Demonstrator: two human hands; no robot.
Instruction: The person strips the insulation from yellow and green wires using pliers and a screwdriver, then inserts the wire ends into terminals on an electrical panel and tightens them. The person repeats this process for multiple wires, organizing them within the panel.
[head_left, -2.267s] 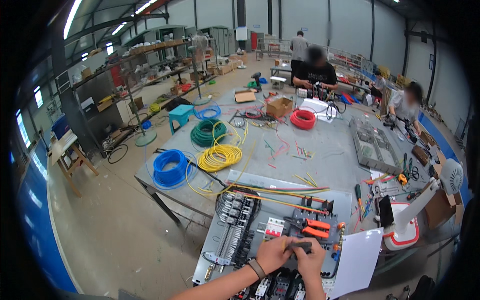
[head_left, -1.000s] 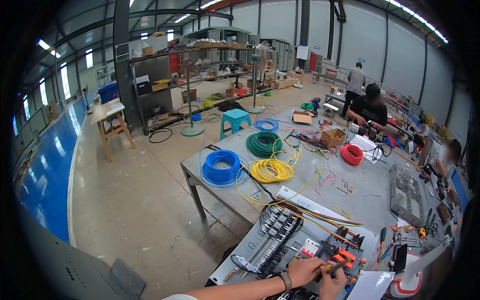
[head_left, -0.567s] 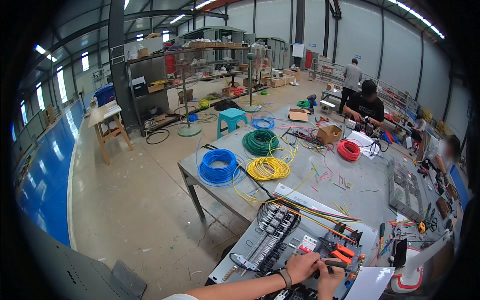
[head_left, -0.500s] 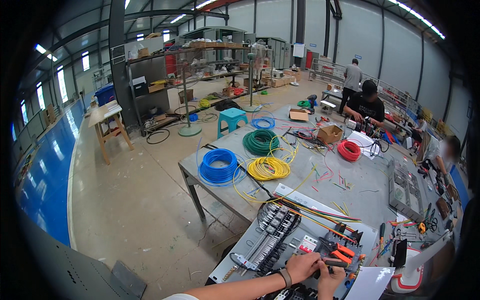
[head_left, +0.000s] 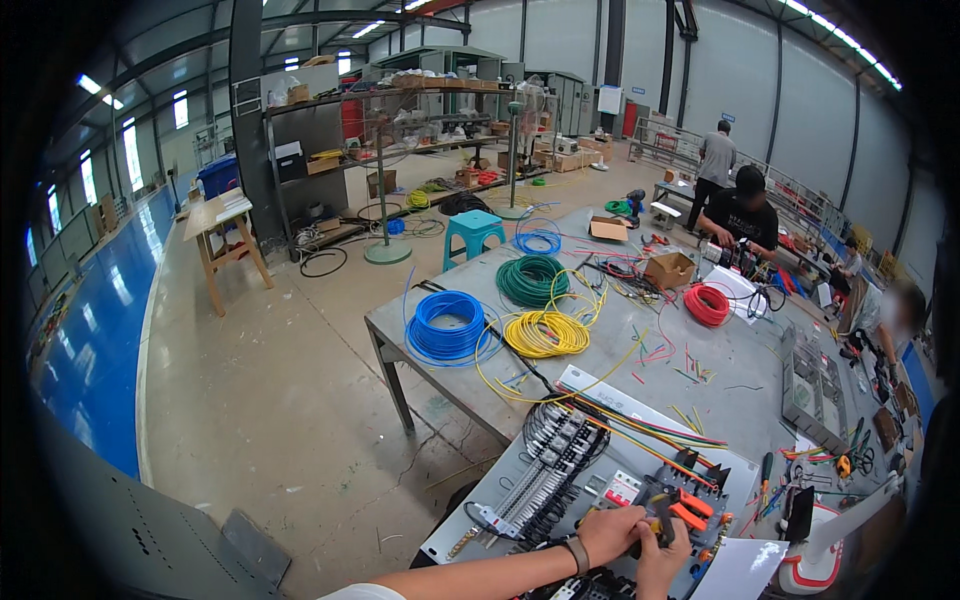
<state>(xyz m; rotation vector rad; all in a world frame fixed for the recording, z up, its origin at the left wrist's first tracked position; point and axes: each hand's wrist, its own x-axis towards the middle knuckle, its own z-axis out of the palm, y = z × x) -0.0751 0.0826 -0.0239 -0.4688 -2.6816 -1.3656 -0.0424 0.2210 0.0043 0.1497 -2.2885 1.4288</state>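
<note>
My left hand (head_left: 610,535) and my right hand (head_left: 662,562) meet over the lower right part of a grey mounting panel (head_left: 480,505). Both are closed, fingertips close together. A short dark tool with a yellowish part (head_left: 662,513) sticks up from between them, seemingly in my right hand; its kind is unclear. What my left fingers pinch is hidden. Just beyond lie orange-handled pliers (head_left: 692,508) and a white breaker with red switches (head_left: 622,488). Rows of terminal blocks with black wires (head_left: 560,450) run along the panel's left. Yellow, red and green wires (head_left: 650,425) cross its far edge.
Blue (head_left: 443,327), green (head_left: 532,282), yellow (head_left: 546,335) and red (head_left: 707,304) wire coils lie on the metal table (head_left: 620,350). A grey metal enclosure (head_left: 812,380) and hand tools are at right. Co-workers (head_left: 742,215) work across the table. A teal stool (head_left: 472,238) stands behind.
The dark tool between my hands has turned from lying flat to pointing upward. My hands stay over the same part of the panel. The whole view has shifted slightly.
</note>
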